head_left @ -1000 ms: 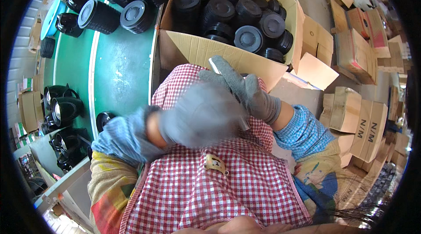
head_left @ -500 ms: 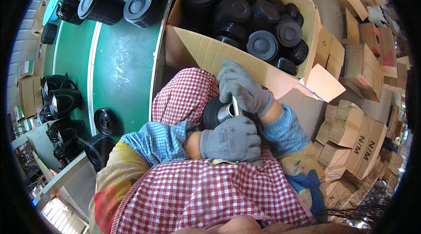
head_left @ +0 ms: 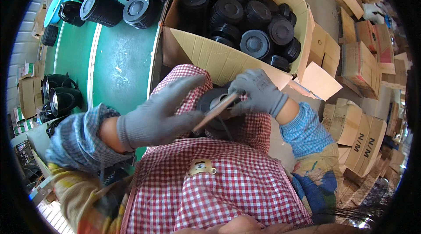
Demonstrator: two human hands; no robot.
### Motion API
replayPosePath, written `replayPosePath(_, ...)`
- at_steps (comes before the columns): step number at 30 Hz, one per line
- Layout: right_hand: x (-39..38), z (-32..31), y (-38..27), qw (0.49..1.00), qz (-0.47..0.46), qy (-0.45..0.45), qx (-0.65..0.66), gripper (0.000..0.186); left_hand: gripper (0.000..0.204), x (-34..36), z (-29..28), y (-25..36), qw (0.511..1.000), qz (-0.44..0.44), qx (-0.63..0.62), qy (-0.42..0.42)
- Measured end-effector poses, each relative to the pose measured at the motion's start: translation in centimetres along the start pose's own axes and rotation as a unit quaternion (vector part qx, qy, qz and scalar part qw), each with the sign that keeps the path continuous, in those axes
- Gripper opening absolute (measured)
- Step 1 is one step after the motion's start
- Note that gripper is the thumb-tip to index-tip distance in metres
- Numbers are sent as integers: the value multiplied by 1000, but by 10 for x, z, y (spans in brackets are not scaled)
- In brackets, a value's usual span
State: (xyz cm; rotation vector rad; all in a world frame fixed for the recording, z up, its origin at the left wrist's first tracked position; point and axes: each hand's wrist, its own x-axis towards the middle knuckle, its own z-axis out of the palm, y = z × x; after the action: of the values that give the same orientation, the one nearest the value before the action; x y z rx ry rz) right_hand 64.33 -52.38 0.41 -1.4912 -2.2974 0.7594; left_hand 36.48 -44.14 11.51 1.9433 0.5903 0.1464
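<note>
1. Slanting across the view, a thin flat strip (head_left: 216,111) has its long axis running from upper right, at the right hand (head_left: 259,92), to lower left, near the left hand (head_left: 160,115).
2. The strip looks narrow, straight-edged and dull pinkish brown; its material is unclear.
3. It is above the person's lap, partly covering a black round part (head_left: 205,100) from view; whether they touch cannot be told.
4. Right hand, gray glove: fingers clamped on the strip's upper end.
5. Left hand, gray glove: fingers outstretched, thumb apart from them; contact with the strip is unclear.
</note>
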Motion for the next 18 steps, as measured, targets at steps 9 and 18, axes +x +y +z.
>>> replayPosePath(9, -4, 17, -20, 995, 85, -23, -49, 72, 37, 62, 52, -21, 908, -265, 201, -253)
replayPosePath(18, 5, -39, -1, 962, 23, -269, 27, 77, 42, 92, 36, 5, 853, -194, 295, -385)
